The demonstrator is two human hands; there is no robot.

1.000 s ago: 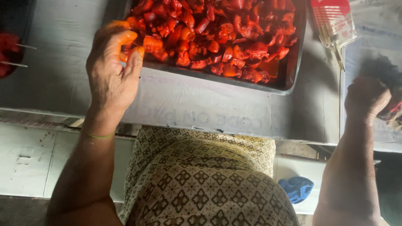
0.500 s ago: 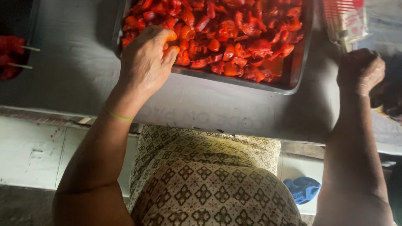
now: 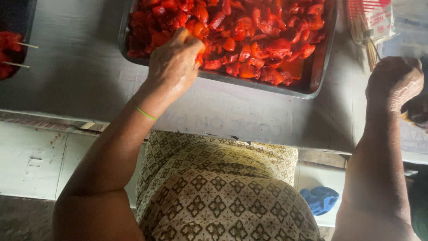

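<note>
At the far left edge of the grey worktop [image 3: 80,76] a dark tray [image 3: 20,22] shows only its corner, with red pieces threaded on two thin wooden skewers [image 3: 20,56] whose ends point right. Next comes the left hand [image 3: 176,60], knuckles up, with a thin green band [image 3: 143,111] round the wrist; it reaches over the near rim of the metal tray [image 3: 312,85] and its fingers are bunched together on the red meat pieces [image 3: 249,40] at the tray's near left side, though how many pieces they pinch cannot be told. The meat pieces fill that tray from wall to wall, glossy with orange-red marinade that pools in the near right corner. Right of the tray, at the far right part of the worktop, lies a clear packet of bamboo skewers [image 3: 368,27]. At the right edge the right hand [image 3: 394,82] is curled into a loose fist near that packet; what it holds is hidden, with only a dark blurred thing just beyond it. Half a second ago the left hand lay flatter and a little lower-left on the tray's rim; it has since pushed deeper into the meat, and the right hand has barely shifted
</note>
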